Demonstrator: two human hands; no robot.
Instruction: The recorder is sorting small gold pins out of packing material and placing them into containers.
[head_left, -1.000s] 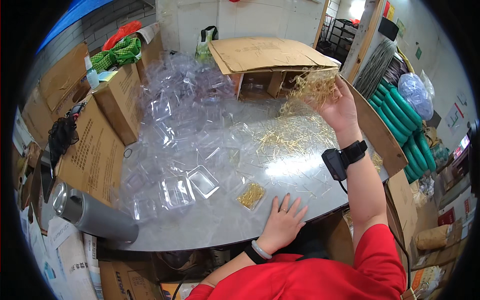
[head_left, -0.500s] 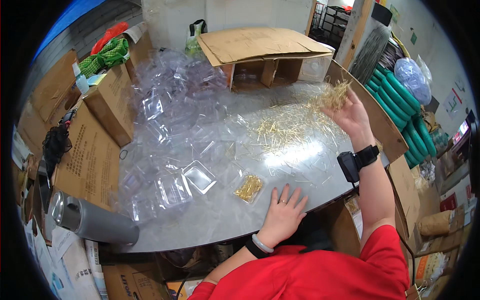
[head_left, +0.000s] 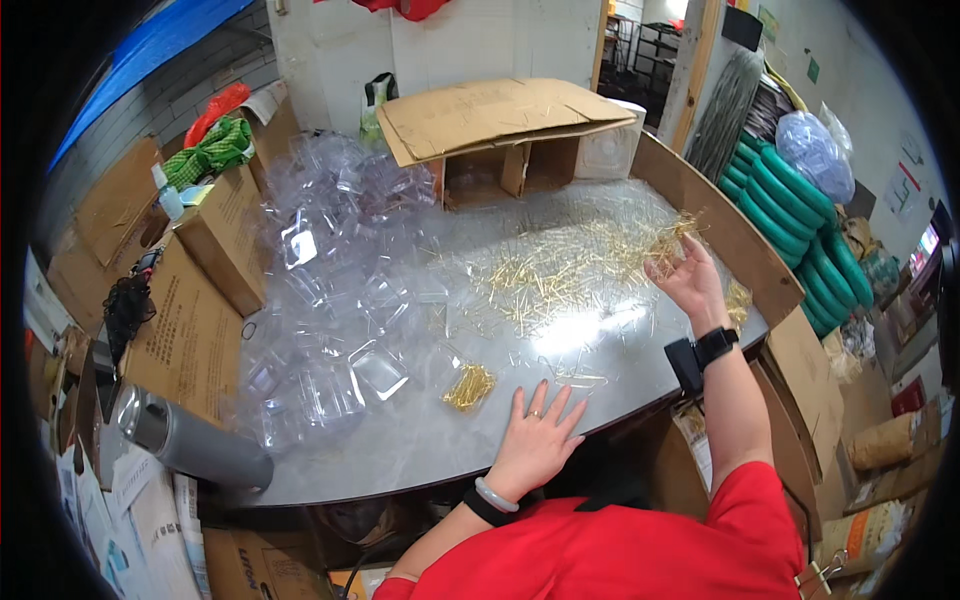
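Observation:
My right hand (head_left: 688,280) is raised over the right part of the table, its fingers curled round a loose bunch of thin gold-coloured pins (head_left: 683,232). Under and left of it, many more such pins (head_left: 545,270) lie scattered in a wide pile. My left hand (head_left: 535,440) rests flat near the table's front edge, fingers spread, holding nothing. Just left of its fingertips stands a small clear plastic box with gold pins (head_left: 470,387) in it. Several empty clear plastic boxes (head_left: 330,390) are heaped across the table's left half.
A cardboard box with compartments (head_left: 480,180) stands at the back under a cardboard sheet (head_left: 500,112). A grey flask (head_left: 195,445) leans at the front left. Cardboard walls (head_left: 720,225) edge the table's right side. Green coiled bundles (head_left: 785,205) are stacked beyond it.
My right hand has come lower and a little nearer, and the bunch at its fingers looks smaller. The left hand stays flat on the table. The whole view has shifted slightly.

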